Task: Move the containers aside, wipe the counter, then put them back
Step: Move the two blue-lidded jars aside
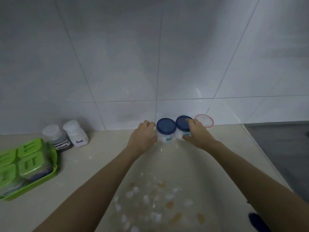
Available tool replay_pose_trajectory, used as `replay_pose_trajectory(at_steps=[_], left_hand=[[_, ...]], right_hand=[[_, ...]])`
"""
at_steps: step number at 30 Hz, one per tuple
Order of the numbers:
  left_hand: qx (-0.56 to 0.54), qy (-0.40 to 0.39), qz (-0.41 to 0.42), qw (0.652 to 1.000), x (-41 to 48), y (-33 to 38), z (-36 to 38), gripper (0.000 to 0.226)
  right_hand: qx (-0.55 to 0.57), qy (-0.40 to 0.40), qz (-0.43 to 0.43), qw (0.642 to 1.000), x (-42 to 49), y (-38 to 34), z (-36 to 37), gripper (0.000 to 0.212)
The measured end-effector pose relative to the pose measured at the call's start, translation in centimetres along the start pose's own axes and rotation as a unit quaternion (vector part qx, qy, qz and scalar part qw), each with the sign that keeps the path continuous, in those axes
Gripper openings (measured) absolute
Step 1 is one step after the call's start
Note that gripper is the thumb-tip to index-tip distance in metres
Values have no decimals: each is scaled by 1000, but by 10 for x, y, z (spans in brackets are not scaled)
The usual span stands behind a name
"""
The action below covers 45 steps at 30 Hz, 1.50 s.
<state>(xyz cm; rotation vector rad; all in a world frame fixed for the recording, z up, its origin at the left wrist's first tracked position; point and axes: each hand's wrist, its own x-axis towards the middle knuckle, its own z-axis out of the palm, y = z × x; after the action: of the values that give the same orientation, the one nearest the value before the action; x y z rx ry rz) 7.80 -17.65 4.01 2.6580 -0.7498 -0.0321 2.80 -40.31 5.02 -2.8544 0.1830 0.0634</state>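
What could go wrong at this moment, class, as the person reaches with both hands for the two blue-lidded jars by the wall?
1. The two blue-lidded jars stand touching; the right hand grips one partly by its lid, which might loosen if lifted.
2. The pink-rimmed container sits just behind that hand and could get knocked.
3. The left hand is only beside its jar, so a hurried push might tip it onto the counter.

The wall tiles [127,67] looked glossy and smooth. The bench [103,158] had a polished, stone-like sheen. Two jars [164,137] seemed translucent plastic under matt blue lids [166,125], and the green tray [41,180] was shiny plastic.
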Motion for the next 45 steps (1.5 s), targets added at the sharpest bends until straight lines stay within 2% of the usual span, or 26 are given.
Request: replay_pose_trajectory(at_steps=[3, 7, 10, 13, 20, 22, 26, 32, 40, 45], left_hand=[[-35, 57, 13, 998, 14, 16, 18, 40], [-82, 29, -31, 996, 36, 22, 38, 56], [-144, -1, -74, 987, 56, 24, 47, 76], [-168, -32, -94, 981, 68, 24, 59, 82], [-156, 17, -89, 984, 59, 18, 56, 78], [-173, 23, -103, 979, 45, 8, 45, 81], [-164, 42, -141, 975, -10, -31, 22, 78], [-111, 87, -206, 968, -93, -103, -32, 73], [-83, 85, -286, 951, -164, -198, -75, 71], [-100, 67, -264, 957, -171, -228, -81, 73]], right_hand=[[-67, -3, -52, 996, 14, 17, 6, 73], [-192, -37, -101, 975, 36, 32, 14, 69], [-164, -19, -123, 979, 52, 39, 14, 63], [-125, 10, -122, 985, 62, 41, 15, 54], [-143, 10, -119, 983, 64, 37, 9, 71], [-117, -2, -129, 985, 58, 27, 8, 76], [1, -43, -129, 991, 32, -7, 9, 81], [4, -41, -205, 978, 14, -99, 30, 75], [43, -79, -229, 969, 21, -234, 77, 78], [-2, -86, -275, 958, 38, -284, 102, 80]])
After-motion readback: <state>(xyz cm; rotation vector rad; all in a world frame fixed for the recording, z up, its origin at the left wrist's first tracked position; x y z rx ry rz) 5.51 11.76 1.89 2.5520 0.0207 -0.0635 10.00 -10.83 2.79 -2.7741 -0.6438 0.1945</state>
